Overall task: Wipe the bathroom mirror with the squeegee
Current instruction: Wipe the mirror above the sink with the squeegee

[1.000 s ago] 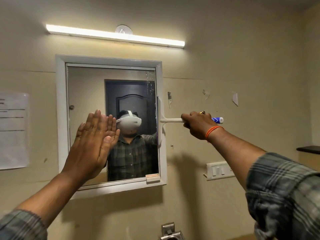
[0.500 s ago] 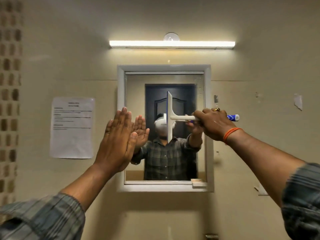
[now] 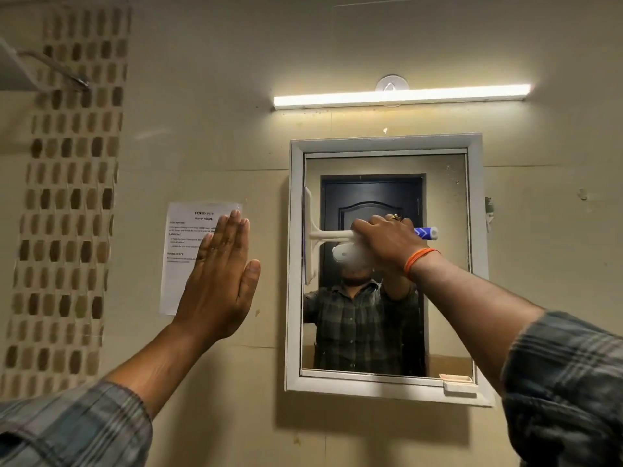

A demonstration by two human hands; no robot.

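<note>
Right grip (image 3: 387, 246) clasps squeegee (image 3: 312, 235), blade at mirror (image 3: 445, 264) left edge; left grip (image 3: 220, 281) flat, empty. Next: fresh pass judged due.

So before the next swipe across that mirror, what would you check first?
1. Right hand holds the squeegee handle firmly: ok.
2. Blade upright at the mirror's left edge: ok.
3. Blade flat on the glass: cannot tell.
4. Left hand off the glass, open, in front of the paper notice: ok.
5. Specks near the top right corner gone: not ok.
</note>
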